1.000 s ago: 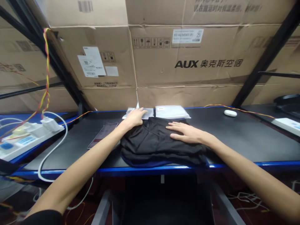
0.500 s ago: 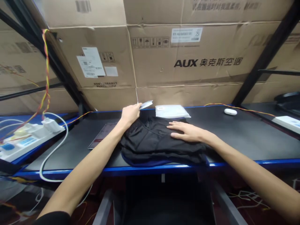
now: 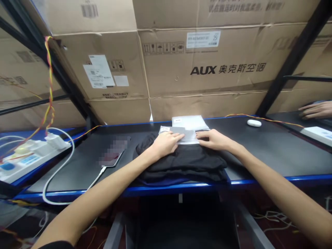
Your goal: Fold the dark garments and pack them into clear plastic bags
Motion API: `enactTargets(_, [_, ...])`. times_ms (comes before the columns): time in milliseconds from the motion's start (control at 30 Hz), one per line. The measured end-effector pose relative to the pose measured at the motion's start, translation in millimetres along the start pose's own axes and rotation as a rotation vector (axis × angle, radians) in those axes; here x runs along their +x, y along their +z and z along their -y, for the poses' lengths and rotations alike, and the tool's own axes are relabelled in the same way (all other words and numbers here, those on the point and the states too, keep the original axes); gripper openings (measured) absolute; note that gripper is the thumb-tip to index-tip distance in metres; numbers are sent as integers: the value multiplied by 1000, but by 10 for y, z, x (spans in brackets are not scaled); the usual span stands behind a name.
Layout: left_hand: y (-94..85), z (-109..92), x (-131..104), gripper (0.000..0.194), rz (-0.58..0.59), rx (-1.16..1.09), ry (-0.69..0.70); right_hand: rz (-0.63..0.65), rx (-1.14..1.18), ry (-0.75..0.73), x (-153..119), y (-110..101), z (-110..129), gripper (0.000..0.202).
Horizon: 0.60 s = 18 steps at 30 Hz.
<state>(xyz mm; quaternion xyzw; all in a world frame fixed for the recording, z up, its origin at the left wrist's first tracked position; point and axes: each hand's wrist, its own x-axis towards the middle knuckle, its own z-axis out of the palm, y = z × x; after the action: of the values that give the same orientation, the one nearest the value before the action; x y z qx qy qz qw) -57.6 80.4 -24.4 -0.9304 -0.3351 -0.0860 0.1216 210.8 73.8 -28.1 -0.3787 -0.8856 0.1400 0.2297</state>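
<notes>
You have the pale packet point(image 3: 190, 137) lying on top of the black cloth point(image 3: 192, 159), which sits bunched in layers near the front edge of the table point(image 3: 261, 148), a dark blue layer point(image 3: 166, 181) showing beneath it. Your left hand point(image 3: 166, 142) lies across the packet with its fingers stretched out, but whether the thumb closes on the near edge you cannot tell from here. Your right hand point(image 3: 214, 140) meets the packet's right end, fingers reaching forward; a pinch there cannot be made out either. So far, then, the packet is on the cloth and looks flat, with no opening in it visible. The second packet point(image 3: 190, 122) rests behind, on the table, with neither hand on it, so by that measure your handling seems at an early stage.
</notes>
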Motion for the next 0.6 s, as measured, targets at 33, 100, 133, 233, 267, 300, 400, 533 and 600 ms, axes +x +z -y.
enactTargets(33, [-16,66,-13,53,10,-85,32,-4,2,1,1,-5,-2,24])
enactTargets(100, [-94,235,-64,60,46,-280,120,-7,-3,2,3,-12,-5,24])
enactTargets(133, [-144,329,-100,65,85,-359,171,-9,-9,3,4,-14,-8,24])
enactTargets(233, [-257,604,-222,88,170,-452,174,-24,-29,13,7,-16,-25,23])
enactTargets(267, [-271,680,-260,92,181,-460,150,-29,-33,18,7,-16,-30,23])
enactTargets(300, [-273,745,-296,95,193,-466,131,-30,-33,25,8,-15,-34,23])
enactTargets(400, [-244,850,-396,96,208,-484,107,-17,-31,52,9,-12,-35,24])
enactTargets(533, [-226,847,-530,78,119,-498,100,-13,-36,83,9,-6,-35,25])
enactTargets(600, [-216,847,-586,66,55,-471,65,-27,-42,96,7,-7,-39,26])
